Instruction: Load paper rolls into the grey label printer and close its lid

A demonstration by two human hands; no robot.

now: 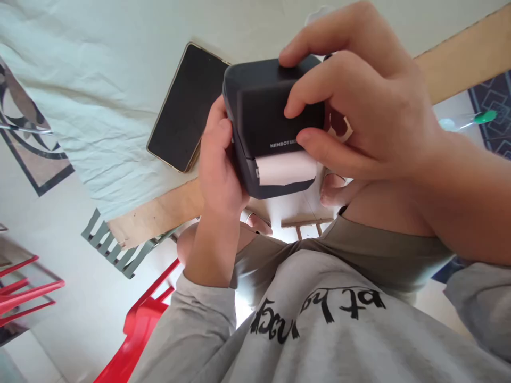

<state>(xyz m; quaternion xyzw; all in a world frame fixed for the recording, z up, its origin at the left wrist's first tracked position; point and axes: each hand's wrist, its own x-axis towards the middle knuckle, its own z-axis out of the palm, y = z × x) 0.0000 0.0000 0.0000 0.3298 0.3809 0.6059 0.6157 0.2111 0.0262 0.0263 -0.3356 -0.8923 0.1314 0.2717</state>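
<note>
A small dark grey label printer point(261, 114) is held up in front of me, above the table edge. A strip of white label paper point(285, 167) sticks out of its slot, just under the printed brand name. My left hand point(217, 165) grips the printer's left side, thumb along the edge. My right hand point(359, 101) wraps over its top and front, fingertips pressing on the lid and one finger resting just above the paper.
A black smartphone point(186, 109) lies face up on the pale cloth-covered table point(91, 101) behind the printer. The wooden table edge point(155, 213) runs beside my knees. A red plastic chair point(138, 324) stands at lower left; a green-capped pen point(475, 119) lies at far right.
</note>
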